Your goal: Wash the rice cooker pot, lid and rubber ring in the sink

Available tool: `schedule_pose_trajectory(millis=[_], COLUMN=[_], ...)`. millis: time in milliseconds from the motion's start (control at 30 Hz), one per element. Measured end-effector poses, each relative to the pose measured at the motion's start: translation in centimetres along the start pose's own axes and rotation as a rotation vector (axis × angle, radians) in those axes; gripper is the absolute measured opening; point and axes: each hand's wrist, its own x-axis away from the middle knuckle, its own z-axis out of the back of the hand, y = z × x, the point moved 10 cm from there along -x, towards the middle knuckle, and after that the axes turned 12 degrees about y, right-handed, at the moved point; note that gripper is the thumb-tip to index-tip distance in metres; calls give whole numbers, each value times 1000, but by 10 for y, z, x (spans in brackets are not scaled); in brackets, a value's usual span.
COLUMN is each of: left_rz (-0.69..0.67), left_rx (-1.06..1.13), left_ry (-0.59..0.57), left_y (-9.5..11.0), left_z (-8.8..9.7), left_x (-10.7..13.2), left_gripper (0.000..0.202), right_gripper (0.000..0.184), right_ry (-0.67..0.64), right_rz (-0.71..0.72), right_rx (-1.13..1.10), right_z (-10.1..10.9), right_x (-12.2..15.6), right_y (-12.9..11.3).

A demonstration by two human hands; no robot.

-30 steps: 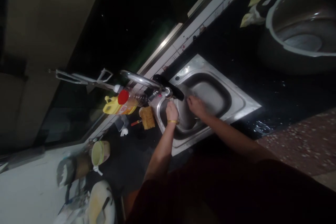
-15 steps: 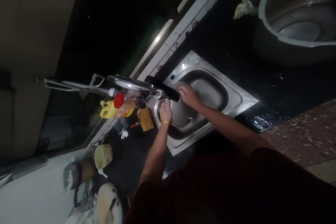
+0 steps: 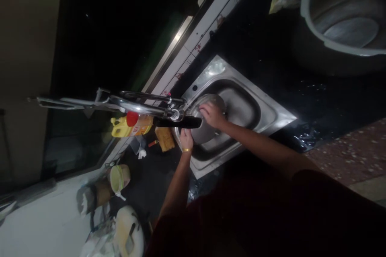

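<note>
A round metal pressure cooker lid (image 3: 204, 134) with a long black handle (image 3: 181, 122) is held tilted over the left part of the steel sink (image 3: 271, 116). At the near left edge of the lid, beside the handle, my left hand (image 3: 186, 139) is closed on it; some fingertips are hidden behind the handle. My right hand (image 3: 212, 115) presses on the face of the lid, fingers curled together. Whatever may be inside those fingers is hidden. The curved chrome faucet (image 3: 144, 108) stands just left of the lid, its end close to the handle.
A large open metal pot (image 3: 319, 34) stands on the dark counter at upper right. Left of the sink are a yellow bottle (image 3: 122, 127), a red cap (image 3: 132, 118), a brown sponge-like block (image 3: 165, 139) and a pale green cup (image 3: 117, 177). Tiled wall runs behind the sink.
The lid has turned, so its black handle has swung from slanting to nearly level, toward the lower left. My left hand moved slightly down and left; my right hand shifted slightly over the lid.
</note>
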Motion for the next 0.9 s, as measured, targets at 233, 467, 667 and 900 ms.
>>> schedule_pose_trajectory(millis=[233, 467, 667, 900], left_rz=[15, 15, 67, 73], left_rx=[128, 178, 146, 411], left_ry=[-72, -7, -72, 151], left_y=[44, 68, 76, 75], left_z=[2, -3, 6, 9], left_x=[-13, -3, -7, 1], left_gripper=[35, 34, 28, 32], right_gripper=[26, 28, 30, 30], right_ry=[-180, -165, -350, -498], right_rz=[26, 67, 209, 324], right_rx=[100, 105, 162, 393], right_z=[-11, -7, -13, -3], right_x=[34, -22, -11, 7], right_y=[8, -13, -37, -54])
